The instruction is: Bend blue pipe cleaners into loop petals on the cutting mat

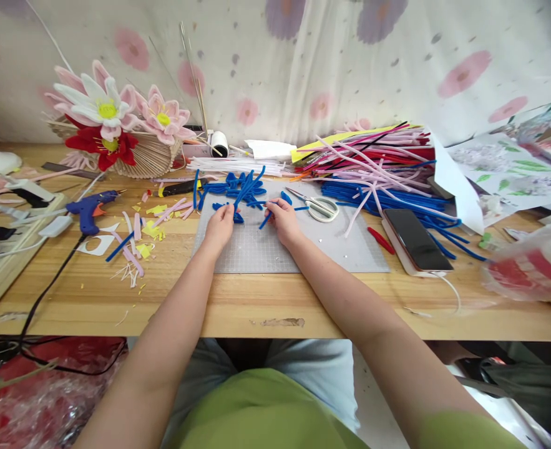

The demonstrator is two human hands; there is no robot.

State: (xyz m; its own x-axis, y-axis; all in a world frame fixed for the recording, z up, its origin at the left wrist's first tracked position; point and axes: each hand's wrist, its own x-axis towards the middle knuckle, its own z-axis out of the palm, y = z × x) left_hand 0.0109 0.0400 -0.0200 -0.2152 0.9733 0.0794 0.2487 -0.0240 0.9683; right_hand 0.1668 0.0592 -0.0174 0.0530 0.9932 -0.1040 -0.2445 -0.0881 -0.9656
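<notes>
Over the grey cutting mat (256, 255), my left hand (219, 227) is closed in a pinch at a blue pipe cleaner (238, 218); its fingertips partly hide the piece. A short way to its right, my right hand (284, 221) pinches another blue pipe cleaner (265, 221), whose end sticks out below the fingers. Just beyond both hands lies a heap of bent and looped blue pipe cleaners (244, 186). White-handled scissors (322, 209) rest on the mat to the right of my right hand.
A blue glue gun (90, 209) and yellow and pink scraps (151, 229) lie at left. Behind them stand fuzzy flowers (109, 111). Bundled pipe cleaners (382, 196), a phone (418, 240) and a bagged cup (532, 265) are at right.
</notes>
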